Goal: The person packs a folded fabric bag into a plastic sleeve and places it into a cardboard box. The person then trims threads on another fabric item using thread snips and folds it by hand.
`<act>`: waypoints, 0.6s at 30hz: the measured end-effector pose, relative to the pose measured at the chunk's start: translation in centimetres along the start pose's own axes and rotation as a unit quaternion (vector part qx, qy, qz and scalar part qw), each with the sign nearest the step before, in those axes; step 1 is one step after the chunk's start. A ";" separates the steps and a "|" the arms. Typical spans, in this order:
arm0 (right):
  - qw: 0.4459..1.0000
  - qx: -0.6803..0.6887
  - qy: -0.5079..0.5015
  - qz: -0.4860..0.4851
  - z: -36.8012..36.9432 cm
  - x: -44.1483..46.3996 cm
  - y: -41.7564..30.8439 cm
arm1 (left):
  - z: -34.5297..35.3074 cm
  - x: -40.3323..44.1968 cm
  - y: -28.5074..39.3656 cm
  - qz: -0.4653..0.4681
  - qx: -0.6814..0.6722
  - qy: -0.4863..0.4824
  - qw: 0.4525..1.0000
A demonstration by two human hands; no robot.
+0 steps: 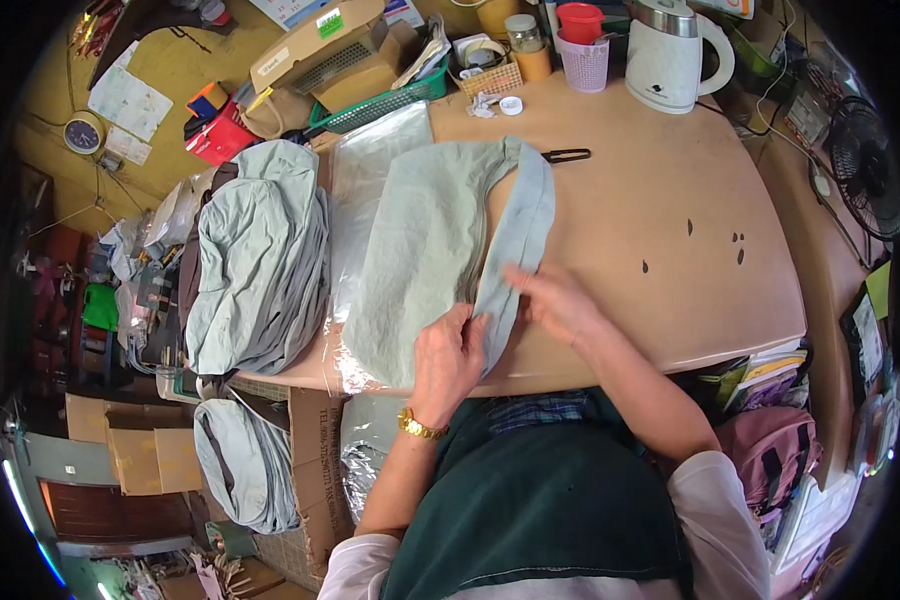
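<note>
A pale grey-green fabric bag (425,230) lies flat on the table, with a long dark-edged opening down its right side. Along that opening runs a folded fabric band (523,215). My left hand (448,360) pinches the edge of the cloth near the lower end of the opening, thumb and forefinger closed. My right hand (555,300) grips the band's outer edge, one finger on top and the others partly hidden. Just beyond the bag's far corner lies a narrow black loop-shaped thing (570,155). Clear plastic (355,190) spreads under the bag's left side.
A pile of similar pale fabric pieces (255,260) sits at the left, with another stack (245,465) lower down. At the back stand a white kettle (670,60), a lilac cup (584,65) and a green basket (380,105). A fan (863,165) is at far right.
</note>
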State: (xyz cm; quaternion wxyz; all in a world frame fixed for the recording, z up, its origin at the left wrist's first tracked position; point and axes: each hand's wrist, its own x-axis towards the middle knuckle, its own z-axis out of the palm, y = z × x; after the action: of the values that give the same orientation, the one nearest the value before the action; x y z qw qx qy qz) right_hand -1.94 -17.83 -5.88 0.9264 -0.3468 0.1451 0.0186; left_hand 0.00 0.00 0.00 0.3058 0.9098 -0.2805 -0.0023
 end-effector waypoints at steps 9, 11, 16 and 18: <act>0.998 -0.041 0.040 -0.025 -2.2 -0.6 1.4 | 0.9 0.8 0.4 0.006 -0.055 0.039 0.998; 0.998 0.001 -0.001 0.058 -0.9 -2.0 1.6 | 0.7 1.1 0.2 0.014 -0.055 0.054 0.997; 0.997 -0.054 -0.047 0.005 -0.7 -3.1 3.0 | 0.3 1.4 -1.0 -0.026 -0.176 0.037 0.983; 0.999 0.019 -0.031 -0.014 -1.2 -2.9 3.4 | -0.2 1.0 -1.3 -0.102 -0.235 -0.061 0.965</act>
State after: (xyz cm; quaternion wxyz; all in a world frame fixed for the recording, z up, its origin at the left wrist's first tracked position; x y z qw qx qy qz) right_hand -5.44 -15.83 -8.04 0.9370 -0.3308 0.1119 0.0131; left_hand 1.58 0.49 -0.39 0.4915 0.8342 -0.1962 -0.1548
